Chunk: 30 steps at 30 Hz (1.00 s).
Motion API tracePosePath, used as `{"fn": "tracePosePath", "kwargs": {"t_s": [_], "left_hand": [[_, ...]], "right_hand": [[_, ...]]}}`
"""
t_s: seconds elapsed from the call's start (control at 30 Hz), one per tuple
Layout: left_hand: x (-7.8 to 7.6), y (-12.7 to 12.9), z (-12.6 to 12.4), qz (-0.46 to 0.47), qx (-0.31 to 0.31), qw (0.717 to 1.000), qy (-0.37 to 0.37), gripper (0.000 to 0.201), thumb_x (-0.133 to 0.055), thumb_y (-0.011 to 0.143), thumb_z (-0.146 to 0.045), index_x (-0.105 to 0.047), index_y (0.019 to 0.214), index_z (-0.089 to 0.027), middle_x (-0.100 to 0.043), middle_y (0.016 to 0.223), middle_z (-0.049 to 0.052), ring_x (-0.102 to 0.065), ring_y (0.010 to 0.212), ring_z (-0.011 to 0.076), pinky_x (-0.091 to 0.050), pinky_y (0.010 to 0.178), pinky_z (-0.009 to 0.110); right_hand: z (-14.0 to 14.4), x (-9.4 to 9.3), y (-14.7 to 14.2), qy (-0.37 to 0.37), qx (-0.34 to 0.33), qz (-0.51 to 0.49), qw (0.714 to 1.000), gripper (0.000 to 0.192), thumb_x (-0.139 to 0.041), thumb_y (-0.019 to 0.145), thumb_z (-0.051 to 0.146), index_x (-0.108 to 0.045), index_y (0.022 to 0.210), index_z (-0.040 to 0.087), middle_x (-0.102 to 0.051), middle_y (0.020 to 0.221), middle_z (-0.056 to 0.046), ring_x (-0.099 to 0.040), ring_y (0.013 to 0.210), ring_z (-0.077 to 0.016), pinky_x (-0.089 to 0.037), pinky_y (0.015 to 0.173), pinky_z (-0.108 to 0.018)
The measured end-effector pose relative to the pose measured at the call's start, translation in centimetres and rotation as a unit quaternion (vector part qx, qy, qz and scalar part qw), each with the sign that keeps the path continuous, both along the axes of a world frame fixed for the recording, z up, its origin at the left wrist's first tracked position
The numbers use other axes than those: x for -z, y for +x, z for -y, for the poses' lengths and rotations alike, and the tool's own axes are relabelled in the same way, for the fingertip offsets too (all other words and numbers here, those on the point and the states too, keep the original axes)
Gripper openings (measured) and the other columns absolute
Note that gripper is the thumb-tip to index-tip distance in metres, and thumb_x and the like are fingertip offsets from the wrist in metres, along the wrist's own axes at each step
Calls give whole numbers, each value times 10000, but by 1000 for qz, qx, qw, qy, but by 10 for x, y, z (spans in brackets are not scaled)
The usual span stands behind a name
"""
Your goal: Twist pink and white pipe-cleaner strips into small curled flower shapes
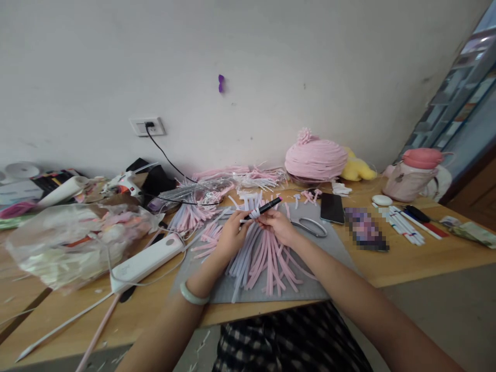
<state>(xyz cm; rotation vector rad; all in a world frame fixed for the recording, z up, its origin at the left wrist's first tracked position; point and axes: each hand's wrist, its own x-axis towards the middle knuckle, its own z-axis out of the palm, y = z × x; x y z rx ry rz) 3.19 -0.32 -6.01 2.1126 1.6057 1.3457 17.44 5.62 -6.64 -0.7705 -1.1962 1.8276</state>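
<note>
Both hands meet over the grey mat: the left hand [231,233] pinches a white strip [253,213] wound on a black pen [263,208], the right hand [279,226] closed steadying it. Loosened fingers could let the coil spring undone, or slide off onto the pink strips [267,258] beneath them.

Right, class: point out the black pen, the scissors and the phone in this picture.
black pen [267,207], head view, middle of the dark barrel between both hands.
scissors [310,227], head view, on the grey handle loop.
phone [332,207], head view, centre of the dark screen.
</note>
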Motion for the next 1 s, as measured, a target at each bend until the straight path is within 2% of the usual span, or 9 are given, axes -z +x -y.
{"fn": "tracePosePath", "kwargs": {"t_s": [0.1,0.2,0.37,0.53,0.63,0.73,0.83,0.9,1.0], "left_hand": [[-4,-1,0,118,36,988,-89,168,-537,755,-273,-572,874,-160,-605,712,19,-557,692,152,-422,671,276],[-8,-3,1,240,108,940,-219,211,-563,721,-338,-553,819,-151,-521,499,-41,-464,463,99,-355,503,220],[-12,-6,2,395,166,850,-305,248,-637,630,-340,-560,739,-132,-544,539,-18,-486,444,82,-309,436,195],[-15,-3,4,460,187,774,-393,261,-697,569,-268,-503,681,-133,-549,564,-15,-497,428,64,-322,389,167],[-13,1,3,489,163,781,-353,305,-700,581,-273,-433,682,-163,-551,571,-31,-505,423,66,-313,373,159],[-11,4,2,467,106,832,-281,313,-686,597,-324,-435,711,-175,-543,508,-52,-505,409,82,-311,385,166],[-10,4,1,408,81,872,-257,246,-635,643,-360,-527,707,-148,-543,457,-41,-447,377,70,-302,404,180],[-11,3,2,394,85,874,-270,219,-598,672,-353,-568,663,-136,-506,418,-42,-385,354,56,-264,393,182],[-12,-1,3,414,105,845,-322,160,-558,660,-290,-571,619,-136,-455,420,-40,-354,351,54,-206,367,182]], "right_hand": [[-9,-4,9,79,-28,47,995,225,-763,475,296,-654,608,151,-616,563,23,-516,523,-94,-410,546,-229],[-14,-10,17,157,-82,98,979,221,-745,499,331,-665,590,147,-603,523,26,-504,503,-97,-412,549,-244],[-13,-16,20,173,-107,97,974,249,-750,481,351,-663,584,142,-599,507,29,-497,479,-93,-417,536,-246],[-11,-13,20,157,-140,73,975,276,-762,464,354,-666,612,142,-628,550,20,-529,505,-105,-420,529,-241],[-12,-13,20,152,-121,84,977,295,-757,467,384,-668,607,140,-638,565,11,-531,513,-107,-426,546,-250],[-13,-12,18,143,-78,96,982,324,-762,444,410,-662,584,134,-618,529,18,-513,484,-99,-426,545,-258],[-15,-9,16,147,-59,100,982,339,-762,429,425,-655,568,134,-602,505,23,-505,471,-97,-424,535,-257],[-15,-7,15,155,-63,104,980,327,-754,450,419,-659,579,134,-610,517,16,-503,474,-97,-422,530,-253],[-14,-3,14,175,-85,109,975,273,-742,485,369,-661,600,134,-619,536,9,-506,484,-102,-419,524,-251]]}}
